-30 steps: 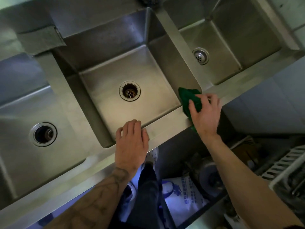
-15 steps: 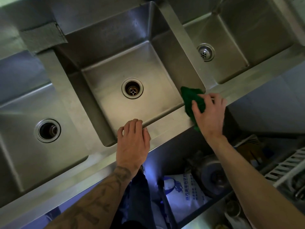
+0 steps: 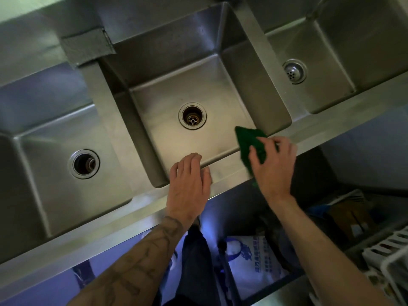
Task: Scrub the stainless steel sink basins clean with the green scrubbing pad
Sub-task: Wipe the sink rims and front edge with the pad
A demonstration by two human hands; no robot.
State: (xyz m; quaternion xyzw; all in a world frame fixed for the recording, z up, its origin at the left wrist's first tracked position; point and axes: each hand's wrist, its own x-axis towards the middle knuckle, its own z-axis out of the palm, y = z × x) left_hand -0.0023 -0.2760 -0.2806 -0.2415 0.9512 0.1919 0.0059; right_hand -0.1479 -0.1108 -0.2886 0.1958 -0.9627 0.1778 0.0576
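Right hand [image 3: 272,166] grips the green scrubbing pad [image 3: 251,142], fingers curled over it. The pad's near end is largely hidden behind the palm. The pad lies at the near right corner of the middle basin [image 3: 167,51]. Left hand [image 3: 189,182] rests flat on the near rim [image 3: 229,171], fingers together. Three basins, three drains [image 3: 192,115]. The frame cuts off the left basin [image 3: 50,184] and right basin [image 3: 353,40].

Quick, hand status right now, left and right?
Left hand: open, resting on the sink's front rim, holding nothing.
Right hand: grips the green scrubbing pad at the middle basin's front edge.
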